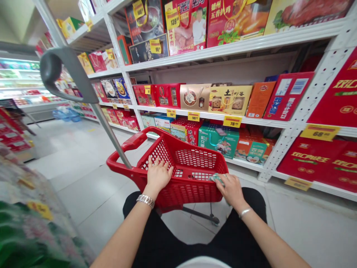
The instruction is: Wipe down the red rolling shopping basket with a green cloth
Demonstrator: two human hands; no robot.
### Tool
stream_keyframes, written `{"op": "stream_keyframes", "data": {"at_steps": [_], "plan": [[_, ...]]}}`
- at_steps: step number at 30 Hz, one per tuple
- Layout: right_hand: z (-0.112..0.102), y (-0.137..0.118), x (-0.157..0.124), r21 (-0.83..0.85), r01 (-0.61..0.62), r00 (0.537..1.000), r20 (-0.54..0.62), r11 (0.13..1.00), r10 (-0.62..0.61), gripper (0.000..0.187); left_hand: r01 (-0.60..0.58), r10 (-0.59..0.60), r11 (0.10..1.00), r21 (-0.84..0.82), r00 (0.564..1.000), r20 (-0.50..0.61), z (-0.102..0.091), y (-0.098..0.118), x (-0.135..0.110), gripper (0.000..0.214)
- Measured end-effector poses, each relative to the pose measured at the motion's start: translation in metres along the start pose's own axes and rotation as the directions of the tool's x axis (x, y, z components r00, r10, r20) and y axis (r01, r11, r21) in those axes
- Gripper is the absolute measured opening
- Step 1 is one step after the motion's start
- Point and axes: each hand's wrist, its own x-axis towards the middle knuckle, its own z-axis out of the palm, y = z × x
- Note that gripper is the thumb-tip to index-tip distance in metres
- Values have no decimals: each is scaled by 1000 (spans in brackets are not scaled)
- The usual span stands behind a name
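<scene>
Far left: a chilled display case (21,82) lines the aisle across from me, blue bundles (67,114) on the tiled floor near it; green leaves (19,238) fill the near corner. Next, a grey handle (83,79) tops a metal pole (111,129), which leans up and leftward from the red wheeled basket (192,191). The basket stands between the seated person's black-clad knees, before the white shelving unit (228,49). Left hand (159,173), silver band at the wrist: laid palm down over the near rim, fingers apart and pointing inward. Right hand (231,187), thin bangle at the wrist: fingers clamped on a crumpled green-and-white cloth (216,179) at the rim's right corner. Behind, gift boxes fill the shelves above yellow price tags. Far right: large red cartons (315,158).
</scene>
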Motion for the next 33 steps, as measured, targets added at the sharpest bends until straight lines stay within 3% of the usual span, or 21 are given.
{"op": "stream_keyframes", "data": {"at_steps": [3, 6, 11, 17, 21, 26, 33], "plan": [[-3, 15, -7, 10, -3, 1000, -12, 1000, 4, 32, 4, -4, 1000, -17, 1000, 6, 1, -2, 4, 44], [1, 3, -3, -34, -83, 997, -5, 996, 82, 33, 1, -1, 1000, -13, 1000, 10, 2, -5, 7, 44], [12, -52, 21, -119, -167, 982, 68, 979, 176, 33, -10, 8, 999, 36, 998, 55, 6, -15, 15, 51], [36, -137, 75, -90, -111, 942, 309, 990, 134, 29, 1, -5, 999, 36, 994, 106, 7, -18, 22, 58], [52, -162, 98, -57, -75, 924, 372, 996, 91, 28, 6, -9, 1000, 27, 996, 87, 7, -18, 23, 59], [44, -136, 81, -46, -9, 948, 317, 999, 23, 26, 25, -24, 999, -21, 998, 64, 12, -18, 26, 59], [10, -26, 12, -85, 14, 991, 137, 996, -2, 28, 10, -10, 1000, 4, 995, 94, 21, -20, 42, 60]]}}
